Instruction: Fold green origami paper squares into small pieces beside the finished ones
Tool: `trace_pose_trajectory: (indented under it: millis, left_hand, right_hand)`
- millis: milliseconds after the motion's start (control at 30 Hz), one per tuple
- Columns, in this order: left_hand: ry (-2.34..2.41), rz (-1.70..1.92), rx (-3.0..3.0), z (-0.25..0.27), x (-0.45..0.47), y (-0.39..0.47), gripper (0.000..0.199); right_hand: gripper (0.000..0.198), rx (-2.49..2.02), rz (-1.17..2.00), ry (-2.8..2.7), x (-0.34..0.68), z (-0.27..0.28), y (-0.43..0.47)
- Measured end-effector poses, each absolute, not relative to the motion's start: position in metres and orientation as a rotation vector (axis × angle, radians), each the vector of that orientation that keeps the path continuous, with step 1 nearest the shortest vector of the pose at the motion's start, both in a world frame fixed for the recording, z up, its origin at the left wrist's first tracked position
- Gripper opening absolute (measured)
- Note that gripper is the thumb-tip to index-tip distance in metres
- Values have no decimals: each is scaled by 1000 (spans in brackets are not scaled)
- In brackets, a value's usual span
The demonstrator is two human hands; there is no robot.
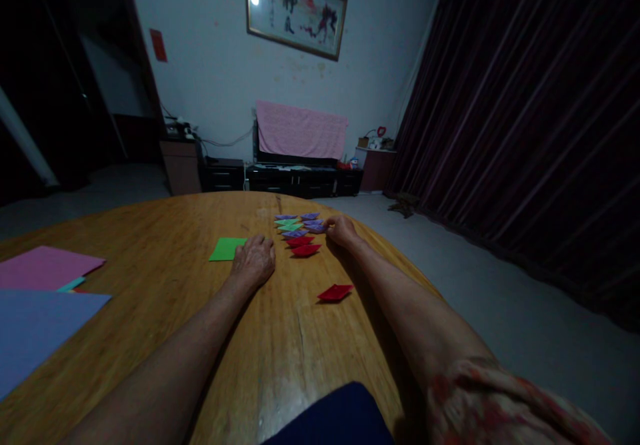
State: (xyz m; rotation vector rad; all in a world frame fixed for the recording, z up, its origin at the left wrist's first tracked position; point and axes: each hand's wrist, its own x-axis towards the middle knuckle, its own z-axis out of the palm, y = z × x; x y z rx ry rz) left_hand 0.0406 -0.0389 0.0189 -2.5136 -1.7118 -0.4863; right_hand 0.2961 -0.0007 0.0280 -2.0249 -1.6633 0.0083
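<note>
At four o'clock, a loose sleeve (505, 405) ends in a soft, wrinkled edge around the right arm (400, 298). Its cloth is pale beige, patterned with blurry reddish and darker blotches, perhaps flowers. Below that edge the forearm is bare, down to the bare right hand (343, 232). Toward seven o'clock, the left forearm (185, 338) and left hand (256, 260) are bare too. At six o'clock, plain navy cloth (340, 418) makes a rounded peak; which garment it is cannot be told.

You face a pink cloth (303, 130) and a framed picture (296, 10) beyond your right hand (342, 231), a dark curtain (525, 125) to that hand's right.
</note>
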Motion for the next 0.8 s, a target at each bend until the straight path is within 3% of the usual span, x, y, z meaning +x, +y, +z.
trace_pose_trajectory:
  millis: [800]
  left_hand:
    - [-1711, -463, -2528, 22, 40, -42, 34]
  right_hand:
    - [27, -2036, 72, -1715, 301, 31, 4]
